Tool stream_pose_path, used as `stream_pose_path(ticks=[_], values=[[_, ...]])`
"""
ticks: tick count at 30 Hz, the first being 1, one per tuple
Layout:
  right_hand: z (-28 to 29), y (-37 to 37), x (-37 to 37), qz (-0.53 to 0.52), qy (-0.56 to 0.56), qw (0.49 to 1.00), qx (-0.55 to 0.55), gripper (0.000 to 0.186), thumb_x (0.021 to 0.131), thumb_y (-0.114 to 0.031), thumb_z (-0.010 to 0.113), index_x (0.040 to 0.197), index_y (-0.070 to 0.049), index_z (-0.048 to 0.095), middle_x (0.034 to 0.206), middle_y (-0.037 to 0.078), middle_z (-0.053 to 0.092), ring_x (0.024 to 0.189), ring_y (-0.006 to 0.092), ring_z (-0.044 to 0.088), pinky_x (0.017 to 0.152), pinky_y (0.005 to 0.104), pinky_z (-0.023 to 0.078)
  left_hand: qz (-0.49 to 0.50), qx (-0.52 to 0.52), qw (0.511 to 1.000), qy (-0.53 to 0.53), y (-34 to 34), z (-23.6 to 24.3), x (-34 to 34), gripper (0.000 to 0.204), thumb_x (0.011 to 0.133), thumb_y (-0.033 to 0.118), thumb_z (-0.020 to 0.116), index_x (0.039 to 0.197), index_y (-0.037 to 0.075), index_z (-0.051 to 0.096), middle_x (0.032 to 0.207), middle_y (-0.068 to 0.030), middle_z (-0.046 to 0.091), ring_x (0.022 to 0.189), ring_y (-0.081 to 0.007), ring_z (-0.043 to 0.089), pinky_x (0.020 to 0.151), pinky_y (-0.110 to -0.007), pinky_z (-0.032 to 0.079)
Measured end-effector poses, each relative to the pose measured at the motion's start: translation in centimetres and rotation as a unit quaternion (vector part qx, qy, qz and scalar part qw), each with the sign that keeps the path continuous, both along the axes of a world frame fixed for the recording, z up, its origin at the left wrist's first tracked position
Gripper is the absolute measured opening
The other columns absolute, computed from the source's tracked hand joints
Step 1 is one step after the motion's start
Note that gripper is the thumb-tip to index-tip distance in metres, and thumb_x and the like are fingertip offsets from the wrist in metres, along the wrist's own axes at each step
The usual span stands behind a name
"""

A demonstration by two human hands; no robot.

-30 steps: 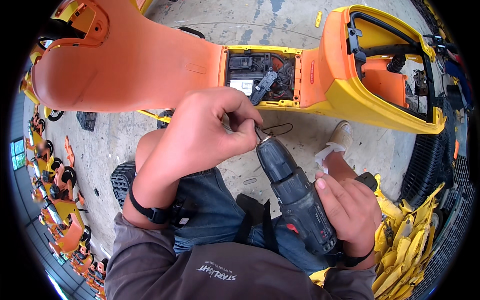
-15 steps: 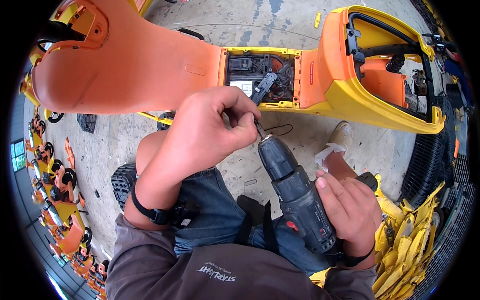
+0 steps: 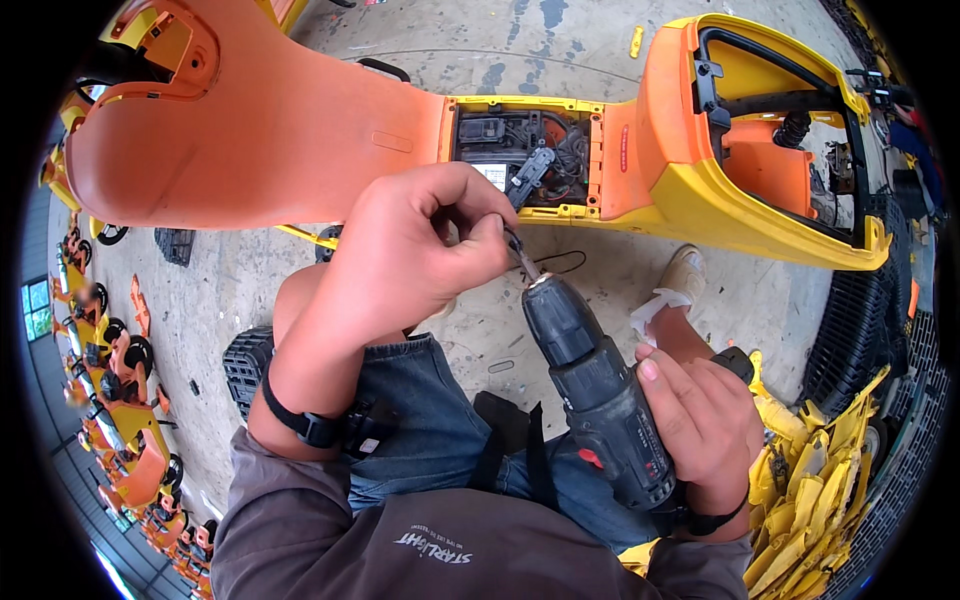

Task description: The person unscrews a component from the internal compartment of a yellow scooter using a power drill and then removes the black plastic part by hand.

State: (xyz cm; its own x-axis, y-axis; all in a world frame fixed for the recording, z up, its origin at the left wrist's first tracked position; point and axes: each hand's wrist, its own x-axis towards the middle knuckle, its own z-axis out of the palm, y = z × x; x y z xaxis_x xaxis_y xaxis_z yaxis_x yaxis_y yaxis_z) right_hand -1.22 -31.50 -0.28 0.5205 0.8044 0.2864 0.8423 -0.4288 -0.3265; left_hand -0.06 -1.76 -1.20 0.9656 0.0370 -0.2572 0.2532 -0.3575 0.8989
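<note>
Head view: your right hand (image 3: 700, 420) has the drill (image 3: 605, 395) gripped over your lap (image 3: 405, 410), long axis slanting up-left, so the bit (image 3: 529, 265) points at your left hand (image 3: 425, 245), which looks pinched on its tip, though fingers (image 3: 488, 248) partly hide that.

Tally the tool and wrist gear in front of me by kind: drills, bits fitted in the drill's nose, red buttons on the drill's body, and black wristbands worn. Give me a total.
Drill: 1
Bit: 1
Red button: 1
Black wristbands: 2, one on each wrist
Total: 5
</note>
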Motion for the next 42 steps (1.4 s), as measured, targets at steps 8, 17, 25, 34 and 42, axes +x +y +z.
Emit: stream_pose_path(ticks=[8, 17, 25, 34, 42], values=[[-0.3, -0.2, -0.1, -0.001, 0.01, 1.0, 0.027, 0.036, 0.078, -0.004, 0.068, 0.114, 0.001, 0.064, 0.103, 0.017, 0.071, 0.066, 0.0204, 0.063, 0.057, 0.0291, 0.051, -0.076, -0.236, 0.965, 0.079, 2.0, -0.5, 0.3, 0.016, 0.091, 0.005, 0.058, 0.101, -0.005, 0.068, 0.089, -0.0048, 0.067, 0.077, -0.0088, 0.06, 0.074, -0.023, 0.049], [-0.2, -0.3, -0.3, -0.001, 0.024, 1.0, 0.019, 0.038, 0.077, -0.004, 0.068, 0.115, 0.0, 0.064, 0.104, 0.016, 0.07, 0.065, 0.0195, 0.063, 0.057, 0.0289, 0.051, -0.091, -0.212, 0.972, 0.028, 2.4, -0.7, 1.0, 0.048, 0.1, 0.037, 0.048, 0.108, -0.006, 0.068, 0.086, -0.0041, 0.062, 0.073, -0.0093, 0.054, 0.068, -0.022, 0.044], [-0.7, -0.2, -0.5, 0.01, 0.004, 1.0, 0.001, 0.037, 0.078, -0.008, 0.067, 0.115, -0.002, 0.066, 0.104, 0.013, 0.071, 0.067, 0.0189, 0.063, 0.058, 0.0282, 0.051, -0.191, -0.161, 0.956, 0.156, 2.4, -1.3, 0.7, 0.017, 0.093, 0.014, 0.067, 0.1, -0.002, 0.071, 0.086, -0.0038, 0.067, 0.079, -0.0107, 0.06, 0.071, -0.025, 0.049], [-0.8, -0.3, -0.5, -0.001, 0.003, 1.0, 0.011, 0.039, 0.079, -0.007, 0.066, 0.117, 0.0, 0.065, 0.107, 0.015, 0.071, 0.068, 0.0196, 0.063, 0.06, 0.0287, 0.051, -0.123, -0.199, 0.966, 0.115, 1.6, -1.0, 0.9, 0.021, 0.096, 0.018, 0.065, 0.096, -0.002, 0.072, 0.081, -0.0021, 0.067, 0.073, -0.0084, 0.058, 0.069, -0.023, 0.047], [-0.8, 0.1, -0.4, -0.017, 0.012, 1.0, 0.014, 0.039, 0.079, -0.005, 0.065, 0.117, 0.002, 0.064, 0.107, 0.017, 0.07, 0.071, 0.0211, 0.064, 0.061, 0.0295, 0.052, -0.036, -0.225, 0.968, 0.106, 0.5, -1.0, 1.0, 0.022, 0.095, 0.021, 0.064, 0.095, 0.0, 0.072, 0.079, -0.0008, 0.065, 0.071, -0.0073, 0.056, 0.065, -0.022, 0.043]])
